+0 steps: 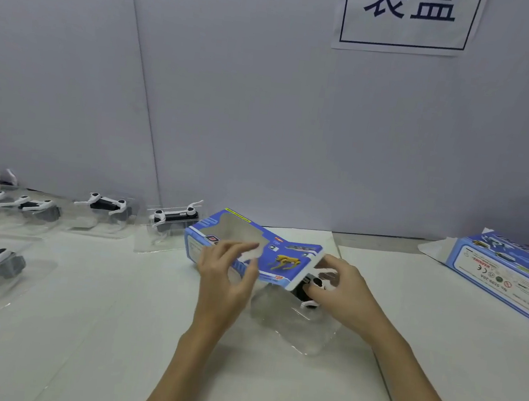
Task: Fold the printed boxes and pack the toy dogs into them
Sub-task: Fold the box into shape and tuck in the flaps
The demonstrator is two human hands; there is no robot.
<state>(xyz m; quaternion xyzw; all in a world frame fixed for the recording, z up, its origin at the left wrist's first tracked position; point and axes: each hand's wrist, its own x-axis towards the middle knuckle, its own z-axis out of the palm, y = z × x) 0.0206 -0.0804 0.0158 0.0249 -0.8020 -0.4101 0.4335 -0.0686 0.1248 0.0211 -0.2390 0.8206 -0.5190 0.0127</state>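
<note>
Left grip [227, 270] clamps box [283, 258]; right grip [339, 288] clamps toy dog [314, 288]; spare dogs [104, 206] left.

Bare table [142, 334] ahead; toy dogs [104, 206] crowd left.

White table [268, 382], toy dogs in clear trays [103, 215] along left, printed box [505, 270] at right

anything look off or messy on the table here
Nothing looks damaged or spilled. The only loose end: the finished box at far right lies askew with its end flap open. The toy dogs sit in their trays.
</note>
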